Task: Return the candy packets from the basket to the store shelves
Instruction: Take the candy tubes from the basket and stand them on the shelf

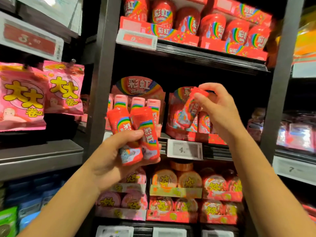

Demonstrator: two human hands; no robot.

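Right hand (217, 106) pinches a tilted red bottle (189, 108), cap up; left hand (116, 153) grips two near-upright bottles (136, 134).

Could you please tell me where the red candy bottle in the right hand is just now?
The right hand pinches the red bottle tilted, right of centre, before the red display box on the middle shelf.

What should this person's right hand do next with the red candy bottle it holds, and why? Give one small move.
Probably lower the tilted red bottle into the red display tray just below. The right hand pinches it by its cap right above matching red bottles, while the left hand holds two more bottles waiting.
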